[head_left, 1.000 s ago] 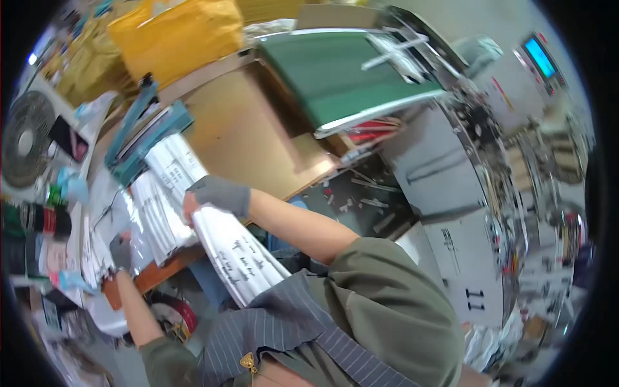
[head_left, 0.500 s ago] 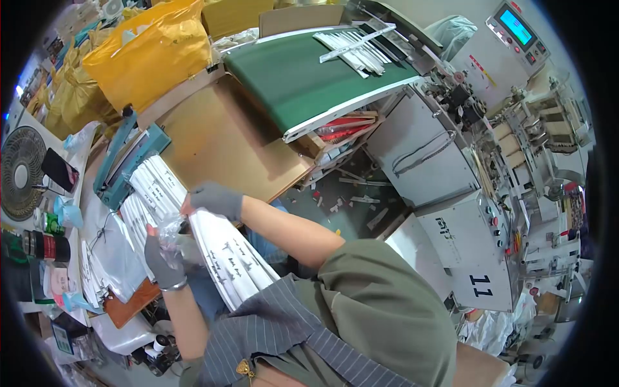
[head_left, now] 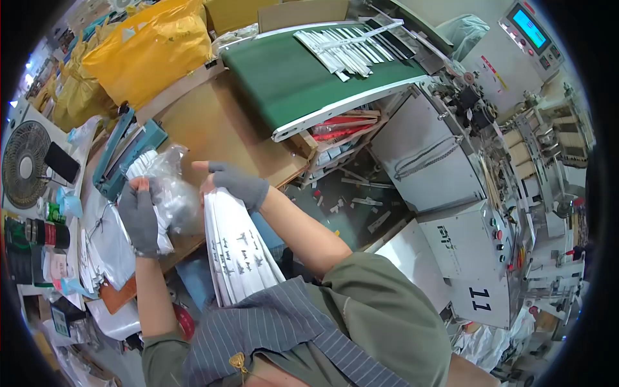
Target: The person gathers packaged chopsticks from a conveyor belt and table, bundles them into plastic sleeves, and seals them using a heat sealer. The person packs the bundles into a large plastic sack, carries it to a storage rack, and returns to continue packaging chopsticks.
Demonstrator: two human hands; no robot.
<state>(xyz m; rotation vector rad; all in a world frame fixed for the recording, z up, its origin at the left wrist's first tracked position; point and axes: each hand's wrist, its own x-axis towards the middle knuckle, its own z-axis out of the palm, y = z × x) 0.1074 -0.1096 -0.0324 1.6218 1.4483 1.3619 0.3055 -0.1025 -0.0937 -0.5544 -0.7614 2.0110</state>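
My right hand (head_left: 238, 187), in a grey fingerless glove, grips the top end of a fanned bundle of long white printed paper sleeves (head_left: 238, 251). The bundle hangs down against my apron; what is inside the sleeves is hidden. My left hand (head_left: 138, 219), gloved the same way, is closed on the edge of a crumpled clear plastic bag (head_left: 174, 197). Behind that hand, more white sleeves (head_left: 145, 161) lie partly covered, close to a teal bag sealer (head_left: 132, 158).
A green conveyor belt (head_left: 271, 84) carries several white strips (head_left: 345, 51). A brown tabletop (head_left: 213, 129) lies ahead. Machine cabinets (head_left: 419, 148) stand on the right. At left are a fan (head_left: 26, 164), a phone (head_left: 62, 162) and flat plastic bags (head_left: 116, 248). Yellow sacks (head_left: 148, 51) sit behind.
My left hand has moved up and left, and the plastic bag is spread larger. My right hand has shifted right with the bundle. More strips have come forward on the belt.
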